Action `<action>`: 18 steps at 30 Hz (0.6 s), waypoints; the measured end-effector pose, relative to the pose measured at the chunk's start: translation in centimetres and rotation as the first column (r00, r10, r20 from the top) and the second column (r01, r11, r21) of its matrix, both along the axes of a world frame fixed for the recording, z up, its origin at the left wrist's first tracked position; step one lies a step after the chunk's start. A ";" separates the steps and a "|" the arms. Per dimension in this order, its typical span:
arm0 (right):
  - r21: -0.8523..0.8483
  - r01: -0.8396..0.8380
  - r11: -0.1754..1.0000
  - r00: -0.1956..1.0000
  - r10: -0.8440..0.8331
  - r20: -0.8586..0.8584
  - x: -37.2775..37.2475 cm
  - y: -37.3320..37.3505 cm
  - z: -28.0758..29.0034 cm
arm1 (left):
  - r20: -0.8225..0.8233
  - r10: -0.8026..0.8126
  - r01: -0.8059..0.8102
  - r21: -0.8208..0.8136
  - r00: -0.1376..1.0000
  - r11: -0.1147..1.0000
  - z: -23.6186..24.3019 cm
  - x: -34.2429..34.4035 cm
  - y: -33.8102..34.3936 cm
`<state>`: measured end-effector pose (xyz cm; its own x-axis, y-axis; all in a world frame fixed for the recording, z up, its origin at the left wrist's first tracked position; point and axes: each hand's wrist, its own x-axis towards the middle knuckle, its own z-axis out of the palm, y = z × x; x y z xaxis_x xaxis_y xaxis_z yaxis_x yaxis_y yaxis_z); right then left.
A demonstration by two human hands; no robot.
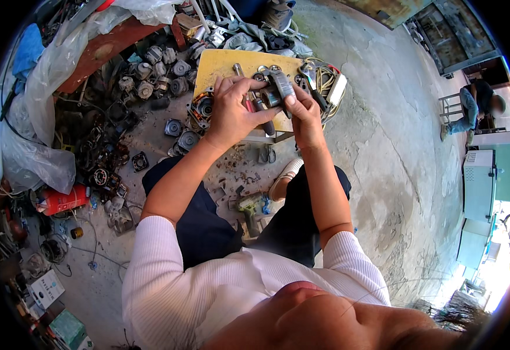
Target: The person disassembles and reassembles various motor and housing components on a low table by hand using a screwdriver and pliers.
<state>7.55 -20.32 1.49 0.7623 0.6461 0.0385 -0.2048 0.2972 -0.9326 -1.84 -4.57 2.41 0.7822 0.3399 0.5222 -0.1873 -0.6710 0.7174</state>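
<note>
Above the low yellow table, I hold a round grey metal motor housing (282, 87) tilted on its side, with a coppery part showing on its inner face. My right hand (305, 118) grips its near right rim, thumb on the outer wall. From the left, my left hand (229, 112) has its fingers and thumb around the inner side of the same housing. Beneath them on the yellow table (211, 63) lie handled tools, partly hidden by my hands. An open housing (203, 105) with an orange-brown ring sits at the table's left edge, beside my left hand.
Small metal rings (259, 76) lie on the table. At its right are a coiled cable and a white power strip (337, 88). Motor parts (145, 89) heap up on the left. A green cordless drill (248, 209) stands between my legs. A person (478, 108) sits far right.
</note>
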 end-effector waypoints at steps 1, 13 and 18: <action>-0.032 0.018 0.999 0.998 -0.016 0.065 -0.1 -0.1 0.1 | -0.037 -0.014 0.013 -0.019 0.999 1.000 -0.4 -0.1 0.0; -0.303 0.219 0.927 0.724 0.054 0.688 -0.5 -1.6 2.0 | -0.233 -0.310 0.324 0.022 0.922 0.946 2.4 -2.0 2.2; -0.498 0.123 0.858 0.687 0.289 0.667 -0.8 -2.0 3.0 | -0.415 -0.295 0.410 0.221 0.861 0.885 2.6 -2.7 2.1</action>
<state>6.80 -22.33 4.47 0.5752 0.7911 0.2079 0.5641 -0.1996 -0.8012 -4.50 -2.45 5.04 0.9702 -0.1183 0.2114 -0.2198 -0.7970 0.5626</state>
